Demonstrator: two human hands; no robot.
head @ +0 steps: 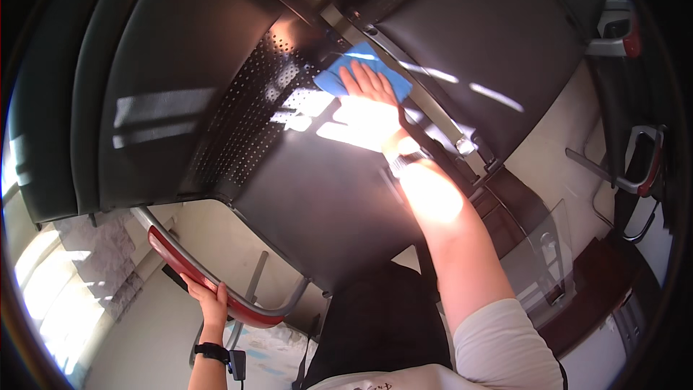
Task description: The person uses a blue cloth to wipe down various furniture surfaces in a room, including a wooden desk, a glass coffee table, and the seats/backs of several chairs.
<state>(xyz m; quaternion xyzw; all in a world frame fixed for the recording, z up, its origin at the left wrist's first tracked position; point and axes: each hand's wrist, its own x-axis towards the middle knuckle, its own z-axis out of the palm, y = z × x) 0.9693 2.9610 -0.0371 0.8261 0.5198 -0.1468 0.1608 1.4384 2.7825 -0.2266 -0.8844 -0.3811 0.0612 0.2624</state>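
My right hand (373, 97) lies flat on a folded blue cloth (364, 67), fingers slightly spread, pressing it against the black chair seat (325, 195) near its rear right side. Strong sunlight washes out the back of that hand and part of the forearm. Lower left, my left hand (208, 300) rests on the red and grey armrest (187, 260) of the same chair, its fingers along the red part and its thumb over the edge. Between seat and backrest (157, 81) runs a perforated black panel (243, 124).
Another black seat (487, 38) adjoins on the right, past a metal rail (411, 76). Further right stand more chairs with red and grey armrests (647, 160). A clear panel (541, 260) and a dark red wooden surface (595, 292) are at lower right; a patterned curtain (103, 260) hangs at left.
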